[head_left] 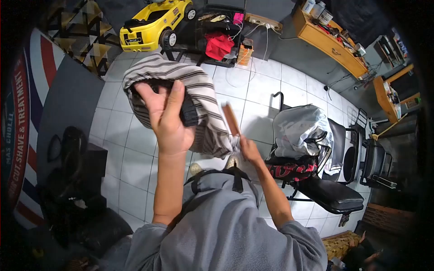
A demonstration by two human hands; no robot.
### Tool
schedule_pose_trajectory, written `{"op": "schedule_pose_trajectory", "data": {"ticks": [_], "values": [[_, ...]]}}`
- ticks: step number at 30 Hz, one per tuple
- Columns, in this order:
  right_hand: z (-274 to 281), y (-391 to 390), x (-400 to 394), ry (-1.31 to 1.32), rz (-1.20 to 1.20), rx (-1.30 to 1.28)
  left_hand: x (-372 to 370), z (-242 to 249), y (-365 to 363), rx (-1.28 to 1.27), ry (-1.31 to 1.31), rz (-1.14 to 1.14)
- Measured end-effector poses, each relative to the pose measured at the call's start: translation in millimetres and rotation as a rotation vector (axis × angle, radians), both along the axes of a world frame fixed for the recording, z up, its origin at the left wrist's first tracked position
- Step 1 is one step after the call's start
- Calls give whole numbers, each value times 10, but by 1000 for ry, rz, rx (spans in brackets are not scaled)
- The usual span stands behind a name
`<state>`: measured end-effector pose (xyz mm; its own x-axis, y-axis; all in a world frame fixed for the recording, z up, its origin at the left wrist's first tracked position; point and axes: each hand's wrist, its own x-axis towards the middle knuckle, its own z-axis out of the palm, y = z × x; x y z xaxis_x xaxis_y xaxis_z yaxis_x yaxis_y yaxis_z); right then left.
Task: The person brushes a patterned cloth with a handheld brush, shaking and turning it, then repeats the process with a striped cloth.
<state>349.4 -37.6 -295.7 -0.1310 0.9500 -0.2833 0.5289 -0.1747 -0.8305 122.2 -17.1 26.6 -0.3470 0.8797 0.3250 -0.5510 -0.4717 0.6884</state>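
Note:
A striped cloth (203, 86) in white and dark brown hangs from my left hand (169, 117), which is raised in front of me with thumb and fingers pinched at its gathered upper part. A black band or collar piece (189, 112) shows beside the palm. To the right of the cloth, my right hand (248, 149) is closed round the lower end of a brown brush (231, 119), slightly blurred and held upright. The brush is close to the cloth's right edge; whether they touch is unclear.
At the right, a black barber chair (332, 194) bears a silvery cape (298, 128). A yellow toy car (156, 25) stands at the back, near a red cloth (219, 45). Wooden shelf (332, 43) holds bottles at the upper right. A barber sign (20, 131) stands left.

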Motion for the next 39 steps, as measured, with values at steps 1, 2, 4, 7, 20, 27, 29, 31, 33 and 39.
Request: {"op": "schedule_pose_trajectory", "data": {"ticks": [1, 2, 4, 7, 20, 27, 29, 31, 33, 39], "values": [[512, 52, -121, 352, -59, -140, 30, -22, 1, 1, -1, -16], [1076, 43, -247, 705, -122, -282, 82, -25, 8, 27, 7, -3], [1801, -95, -430, 1012, -95, -216, 178, -21, 15, 60, 14, 2], [2006, -288, -603, 1013, 44, -94, 266, -44, 12, 72, 40, 11], [-1143, -482, 164, -533, 424, -250, 77, 42, -26, 79, 49, 172], [1550, -45, -293, 817, -118, -317, 163, -97, -7, 57, 9, 141], [1991, -134, -370, 949, -24, -274, 182, -152, -29, 32, 49, 62], [2104, -248, -537, 1007, 13, -169, 265, -181, -3, 36, 47, 84], [1927, -312, -668, 958, 109, -180, 263, -202, 14, 28, 84, 101], [-100, -504, -512, -282, 484, 69, 127, -110, 52, 50, 60, 155]]}}
